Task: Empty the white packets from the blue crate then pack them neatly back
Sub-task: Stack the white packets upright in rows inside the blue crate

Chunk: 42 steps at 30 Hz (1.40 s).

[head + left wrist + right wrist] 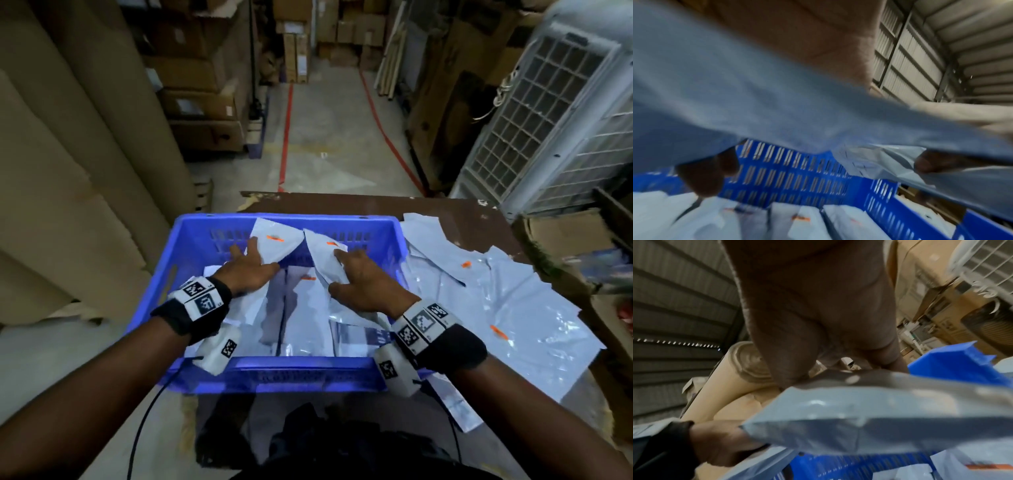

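Each hand grips one packet, left (251,267) and right (361,282), raised over the crate (191,246) so neither drags on those below.

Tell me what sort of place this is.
Likely a warehouse or stockroom. Stacked cartons line a concrete aisle marked with red floor lines, and corrugated metal walls show behind. White packets lie beside a blue crate on a worn table.
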Tool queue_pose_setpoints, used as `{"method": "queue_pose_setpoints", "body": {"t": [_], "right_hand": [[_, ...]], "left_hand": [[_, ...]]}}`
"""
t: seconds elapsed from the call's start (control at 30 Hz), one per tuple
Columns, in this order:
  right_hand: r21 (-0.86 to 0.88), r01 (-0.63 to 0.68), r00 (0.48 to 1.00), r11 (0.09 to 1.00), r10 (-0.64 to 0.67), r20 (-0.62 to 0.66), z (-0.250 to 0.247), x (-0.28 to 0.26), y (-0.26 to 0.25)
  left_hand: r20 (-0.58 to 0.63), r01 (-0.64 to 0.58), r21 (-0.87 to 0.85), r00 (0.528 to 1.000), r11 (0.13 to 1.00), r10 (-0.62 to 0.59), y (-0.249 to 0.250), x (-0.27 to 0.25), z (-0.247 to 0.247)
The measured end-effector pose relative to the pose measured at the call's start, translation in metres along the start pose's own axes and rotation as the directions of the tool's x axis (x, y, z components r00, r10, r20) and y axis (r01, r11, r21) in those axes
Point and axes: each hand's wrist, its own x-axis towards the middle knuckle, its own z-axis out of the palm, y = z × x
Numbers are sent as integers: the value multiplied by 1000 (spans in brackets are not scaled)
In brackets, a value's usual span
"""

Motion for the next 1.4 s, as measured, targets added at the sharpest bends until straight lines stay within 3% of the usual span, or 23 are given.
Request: {"method": "queue_pose_setpoints", "body": {"t": [0.2, 0.4, 0.53, 0.67, 0.77, 0.87, 0.97, 1.1, 1.23, 1.4], "right_hand": [[-142, -38, 983, 989, 63, 175, 29, 40, -30], [-161, -42, 968, 986, 80, 237, 42, 70, -61], [-201, -20, 959, 979, 75, 273, 59, 84, -77], [-203, -13, 954, 979, 73, 291, 71, 92, -90], [-233, 20, 956, 972, 50, 290, 74, 93, -99], [-266, 70, 955, 961, 13, 297, 81, 95, -102], [-312, 136, 938, 940, -20, 347, 85, 99, -101], [-321, 164, 908, 933, -16, 418, 79, 103, -101], [-358, 156, 925, 920, -9, 381, 74, 110, -105], [-264, 120, 879, 957, 21, 476, 74, 120, -103]], "left_hand": [[69, 100, 127, 992, 987, -109, -34, 7, 9], [-41, 215, 184, 977, 959, -211, -49, 17, -2], [-49, 250, 243, 968, 937, -246, -55, 21, -3], [-5, 170, 332, 984, 928, -178, -52, 23, 2], [98, 7, 455, 993, 890, -58, -43, 23, -3], [254, -56, 573, 961, 818, -111, -39, 31, -9], [332, -128, 632, 936, 764, -118, -37, 34, -15], [327, -170, 633, 943, 755, -61, -45, 44, -18], [234, -181, 714, 972, 676, 13, -56, 46, -15], [293, -183, 694, 955, 696, -41, -53, 50, -21]]}}
